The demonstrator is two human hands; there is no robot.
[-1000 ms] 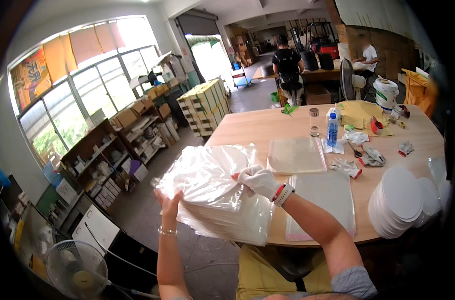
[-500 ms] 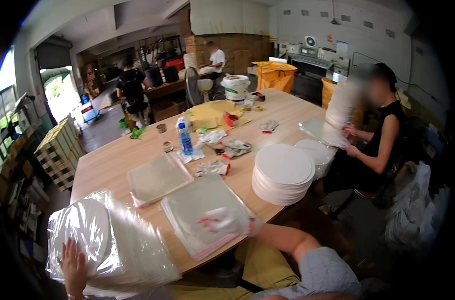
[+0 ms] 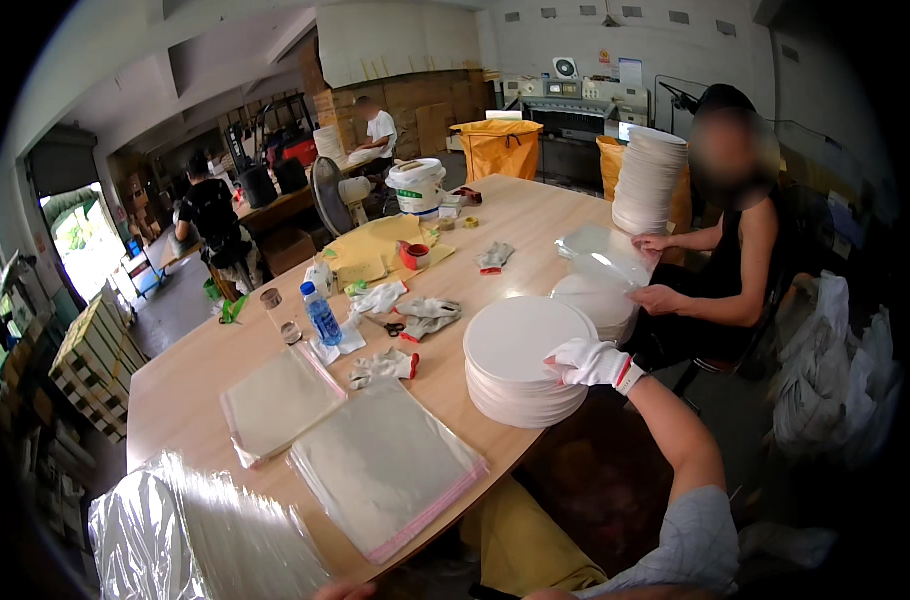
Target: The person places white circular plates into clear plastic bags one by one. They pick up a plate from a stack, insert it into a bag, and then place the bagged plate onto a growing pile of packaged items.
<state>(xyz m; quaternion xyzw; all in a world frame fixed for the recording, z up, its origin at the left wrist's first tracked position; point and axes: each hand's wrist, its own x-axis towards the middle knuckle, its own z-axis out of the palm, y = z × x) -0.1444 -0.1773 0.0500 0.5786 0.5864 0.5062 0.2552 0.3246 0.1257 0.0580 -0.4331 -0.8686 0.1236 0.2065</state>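
Observation:
My right hand [image 3: 587, 362], in a white glove with a red cuff edge, is at the right rim of a stack of white round boards [image 3: 528, 338]. Its fingertips close on the edge of the top board, which still lies level on the stack. Of my left hand [image 3: 345, 591], only a bare bit shows at the lower edge, its fingers mostly cut off. Near it lies a pile of clear plastic-wrapped boards [image 3: 200, 540]. Flat stacks of clear bags, a larger one [image 3: 387, 465] and a smaller one [image 3: 283, 400], lie on the table between.
On the wooden table [image 3: 535, 240] are several work gloves [image 3: 383, 368], scissors [image 3: 394, 329], a blue-labelled bottle [image 3: 321, 315], yellow sheets [image 3: 375, 250] and a white bucket [image 3: 416, 188]. A co-worker [image 3: 755, 250] at the right handles a clear bag beside a tall board stack [image 3: 650, 180].
My right hand has moved right from the large bag stack to the round boards. My left hand has left the wrapped boards for the lower edge. The view has shifted rightward.

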